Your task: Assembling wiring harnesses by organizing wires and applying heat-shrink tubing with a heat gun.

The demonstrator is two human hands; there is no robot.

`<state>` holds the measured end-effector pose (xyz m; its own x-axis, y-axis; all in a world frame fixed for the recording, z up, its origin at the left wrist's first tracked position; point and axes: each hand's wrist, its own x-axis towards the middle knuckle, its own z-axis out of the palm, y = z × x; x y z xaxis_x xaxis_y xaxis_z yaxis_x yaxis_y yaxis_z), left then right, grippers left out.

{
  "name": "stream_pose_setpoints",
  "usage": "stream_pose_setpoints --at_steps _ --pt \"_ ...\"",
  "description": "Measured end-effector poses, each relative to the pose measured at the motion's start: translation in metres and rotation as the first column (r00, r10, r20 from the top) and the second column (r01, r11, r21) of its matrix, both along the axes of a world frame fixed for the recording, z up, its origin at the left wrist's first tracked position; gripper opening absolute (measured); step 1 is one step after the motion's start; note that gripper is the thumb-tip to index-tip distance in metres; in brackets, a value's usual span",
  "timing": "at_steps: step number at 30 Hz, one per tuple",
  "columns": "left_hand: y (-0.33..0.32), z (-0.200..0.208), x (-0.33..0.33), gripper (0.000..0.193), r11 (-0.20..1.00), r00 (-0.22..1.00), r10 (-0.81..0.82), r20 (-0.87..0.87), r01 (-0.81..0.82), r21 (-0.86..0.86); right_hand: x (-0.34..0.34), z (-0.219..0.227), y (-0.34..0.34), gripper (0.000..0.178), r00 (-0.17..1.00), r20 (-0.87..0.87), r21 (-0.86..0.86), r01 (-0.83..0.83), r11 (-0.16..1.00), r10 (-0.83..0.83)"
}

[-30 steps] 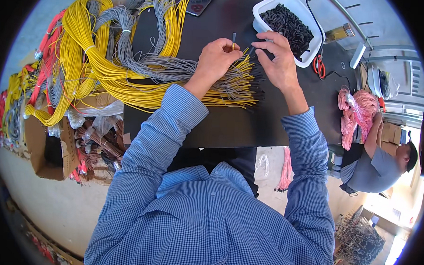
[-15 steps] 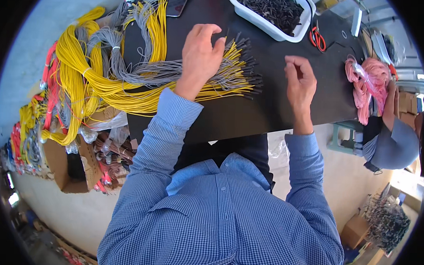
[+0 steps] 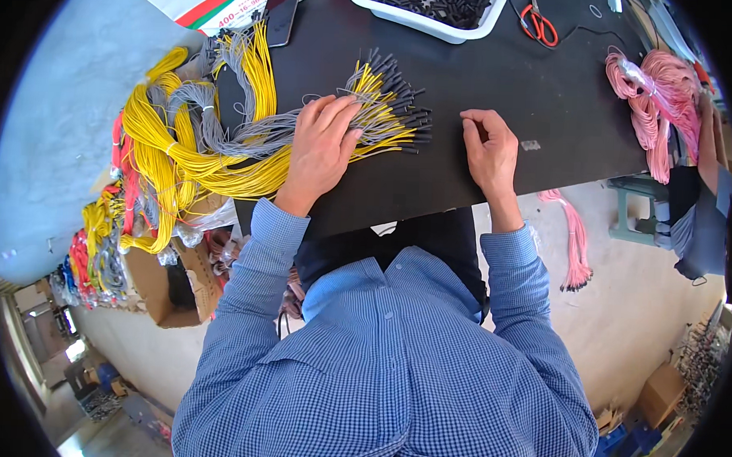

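Note:
Across the left half of the dark table lies a thick bundle of yellow and grey wires. Its right end fans out into many black-tipped ends. My left hand rests on the bundle just left of these tips, its fingers stretched and lying over the wires. To the right of the tips, my right hand hovers over the bare tabletop, fingers loosely bent and a gap showing between thumb and forefinger. Nothing shows in its grasp.
A white tray of small black pieces stands at the far side, with red-handled scissors beside it. Pink wire bundles lie at the right edge. Another pink bundle shows below the table edge. A cardboard box is lower left.
My left hand has come down onto the wires, its fingers straighter. My right hand remains right of the tips, more curled. The whole view has shifted, bringing the lower pink bundle into sight.

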<state>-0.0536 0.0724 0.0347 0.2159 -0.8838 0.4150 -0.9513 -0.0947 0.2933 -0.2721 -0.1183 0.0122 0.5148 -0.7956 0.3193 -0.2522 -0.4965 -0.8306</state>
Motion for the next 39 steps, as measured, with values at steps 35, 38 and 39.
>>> stream_pose_setpoints --at_steps 35,38,39 --pt "0.106 -0.003 -0.053 0.034 0.936 0.936 0.336 -0.108 -0.345 -0.077 0.112 0.053 -0.110 0.022 0.884 -0.454 -0.640 -0.236 0.731 -0.112" --pt "0.104 -0.004 -0.051 0.032 0.928 0.927 0.364 -0.096 -0.370 -0.052 0.156 0.047 -0.126 0.018 0.837 -0.526 -0.612 -0.250 0.750 -0.150" --pt "0.104 -0.004 -0.051 0.030 0.927 0.928 0.359 -0.100 -0.367 -0.079 0.171 0.047 -0.130 0.019 0.837 -0.519 -0.616 -0.223 0.756 -0.175"
